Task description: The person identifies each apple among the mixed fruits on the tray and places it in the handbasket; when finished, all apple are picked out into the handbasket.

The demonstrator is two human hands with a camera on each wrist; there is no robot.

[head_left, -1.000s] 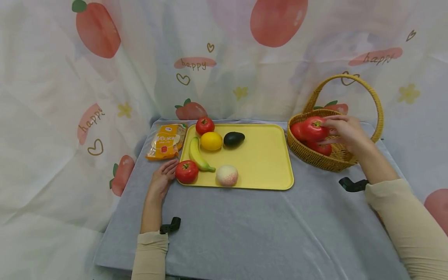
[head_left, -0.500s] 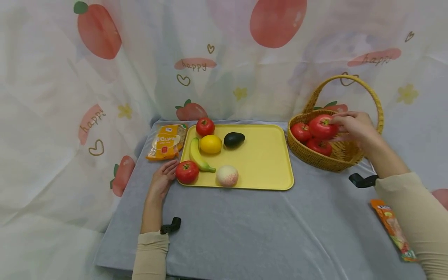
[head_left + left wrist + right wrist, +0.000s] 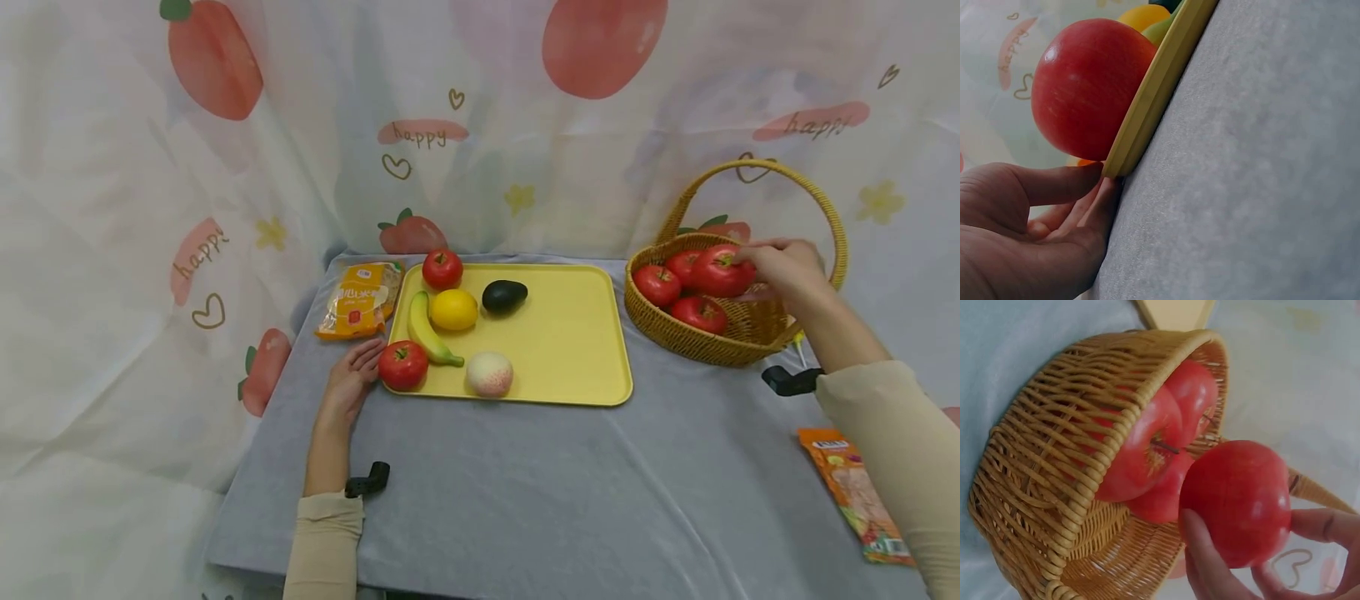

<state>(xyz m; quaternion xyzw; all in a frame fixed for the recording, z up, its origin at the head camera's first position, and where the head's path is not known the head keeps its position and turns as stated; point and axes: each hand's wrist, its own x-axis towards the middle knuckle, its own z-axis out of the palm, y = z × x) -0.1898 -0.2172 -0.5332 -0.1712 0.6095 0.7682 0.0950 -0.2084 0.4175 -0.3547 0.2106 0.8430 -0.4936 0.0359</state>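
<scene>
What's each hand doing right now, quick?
Left hand: open, at the edge of the yellow rectangular tray.
Right hand: holding a round red apple.

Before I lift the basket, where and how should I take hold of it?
Probably best at the top of the handle, coming from above with fingers wrapped under it: it stands upright and arches high over the woven basket. Clear the right hand first, since it holds an apple there.
</scene>
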